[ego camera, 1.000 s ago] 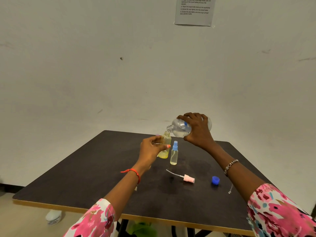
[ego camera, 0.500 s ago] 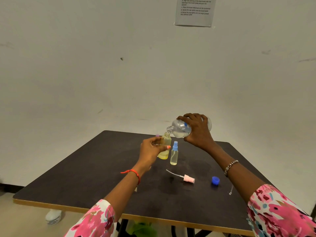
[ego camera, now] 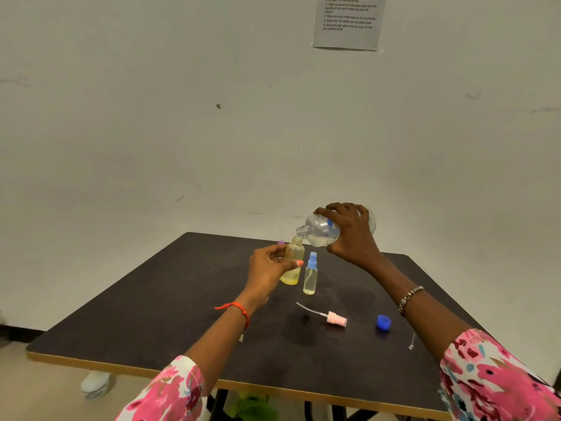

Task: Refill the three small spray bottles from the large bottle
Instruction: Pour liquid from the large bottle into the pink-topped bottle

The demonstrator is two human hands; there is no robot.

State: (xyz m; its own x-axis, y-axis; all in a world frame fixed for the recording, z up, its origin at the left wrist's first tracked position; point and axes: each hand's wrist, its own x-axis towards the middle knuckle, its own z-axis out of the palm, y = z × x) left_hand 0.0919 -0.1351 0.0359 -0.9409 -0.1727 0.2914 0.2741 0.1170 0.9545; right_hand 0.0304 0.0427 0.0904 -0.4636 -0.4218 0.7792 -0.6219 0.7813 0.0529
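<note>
My right hand grips the large clear bottle, tipped on its side with its open neck just above the mouth of an uncapped yellowish small bottle. My left hand is wrapped around that small bottle, which stands on the dark table. Right beside it stands a small bottle with a blue spray cap. A purple cap of another small bottle peeks out behind my left hand; its body is hidden. A pink spray top with its tube lies on the table.
A blue screw cap lies to the right of the pink spray top. A thin metal pin or chain rests near my right forearm. A printed sheet hangs on the wall. A white container sits on the floor at the left.
Almost nothing differs: both hands hold the same pose, the large bottle stays tipped over the yellowish small bottle.
</note>
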